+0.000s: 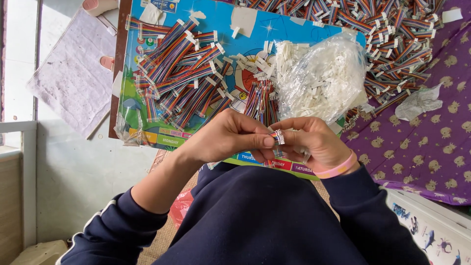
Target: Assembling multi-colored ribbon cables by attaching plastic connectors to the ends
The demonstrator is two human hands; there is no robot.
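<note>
left hand (230, 137) and right hand (314, 142) fingers pinching rainbow ribbon cable (277, 136), above blue board (162, 137)

Blue board (216, 22) carries rainbow ribbon cables (181, 73) and a bag of white connectors (324, 78). Beside it, purple cloth (431, 147) bears more cables (392, 34).

A home used for piecework: patterned purple bedspread (431, 147), children's cartoon board (216, 19), heaped rainbow ribbon cables (181, 73).

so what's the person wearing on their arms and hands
Both arms are in dark navy sleeves with a thin white stripe, the left sleeve pushed up off the forearm. A pink band circles the right wrist. The left hand and right hand are bare, without gloves.
</note>
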